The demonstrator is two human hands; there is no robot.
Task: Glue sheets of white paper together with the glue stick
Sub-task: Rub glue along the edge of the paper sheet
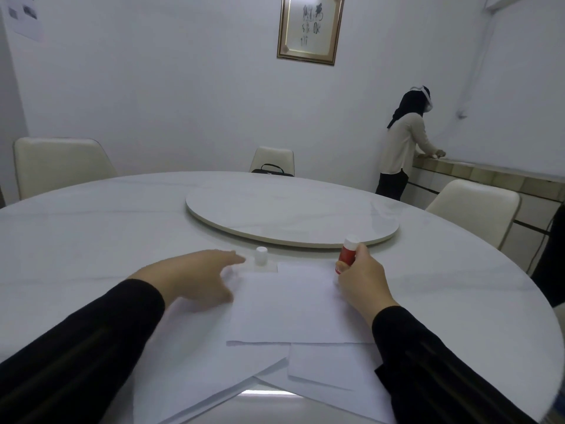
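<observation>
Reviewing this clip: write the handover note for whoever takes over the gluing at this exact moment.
Right hand: grip closed around the red glue stick, held just past the far right corner of the top sheet.
Left hand: fingers straight, blurred, reaching toward the white cap that stands upright at the sheet's far edge.
Paper: the top sheet lies on a loose pile of sheets that overhangs the near edge of the table.
Done: cap is off. Whether any glue is on the paper cannot be told.
Left: spread glue, press sheets together, recap.
</observation>
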